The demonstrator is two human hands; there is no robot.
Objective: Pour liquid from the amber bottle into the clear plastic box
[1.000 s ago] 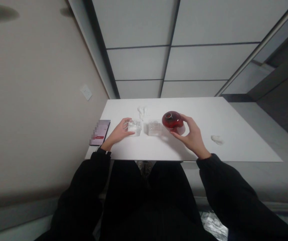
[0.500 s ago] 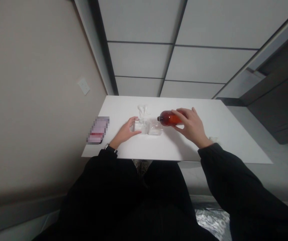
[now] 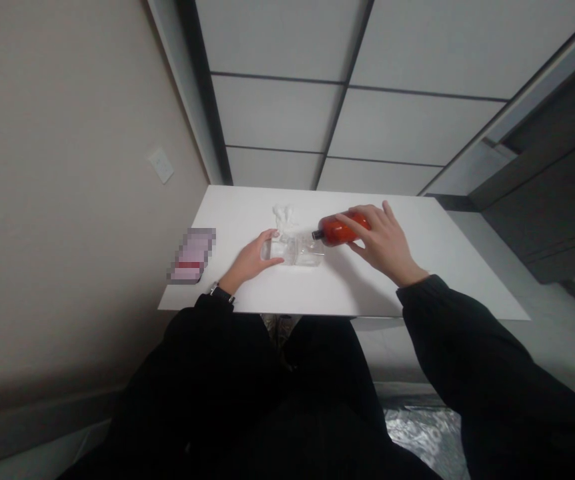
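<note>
My right hand (image 3: 385, 243) grips an amber bottle (image 3: 335, 230) on its side, its neck pointing left and a little downward. The bottle's mouth is above a clear square container (image 3: 311, 253) on the white table. A second clear container (image 3: 278, 252) stands directly to the left, and my left hand (image 3: 256, 257) is closed around it with thumb and fingers on either side. Whether any liquid is flowing cannot be made out. Just behind the clear containers lie white pieces (image 3: 283, 215), too blurred to name.
A white table (image 3: 262, 293) spans the space in front of me, its left end near the wall. At its left edge lies a pixelated flat pinkish object (image 3: 193, 255). Pale panels (image 3: 277, 113) rise behind the table.
The amber bottle is tipped slightly more, its neck angled further down. My left hand stays around the clear container. The whole view has shifted a little.
</note>
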